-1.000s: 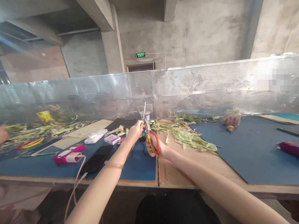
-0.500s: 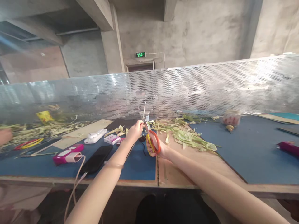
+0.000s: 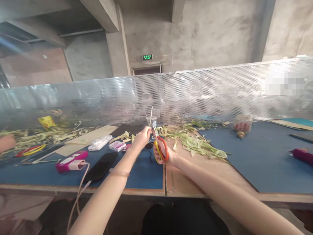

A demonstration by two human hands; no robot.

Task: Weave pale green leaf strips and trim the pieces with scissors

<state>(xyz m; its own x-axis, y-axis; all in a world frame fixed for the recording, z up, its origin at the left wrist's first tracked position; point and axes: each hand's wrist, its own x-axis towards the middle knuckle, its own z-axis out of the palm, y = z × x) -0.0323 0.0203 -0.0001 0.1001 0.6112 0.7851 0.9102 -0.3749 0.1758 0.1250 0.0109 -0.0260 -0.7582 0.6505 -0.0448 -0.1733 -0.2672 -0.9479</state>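
the left hand (image 3: 143, 136) has its grip pinched on a thin pale strip (image 3: 151, 115), upright above the table (image 3: 188, 179); it looks light and bendable, best held low. the right hand (image 3: 171, 157) wraps the scissors (image 3: 166, 151), probably stiff, by their loops.

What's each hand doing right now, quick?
Left hand: closed in a pinch, apparently holding a thin pale strip.
Right hand: grip closed around the handles of the scissors.
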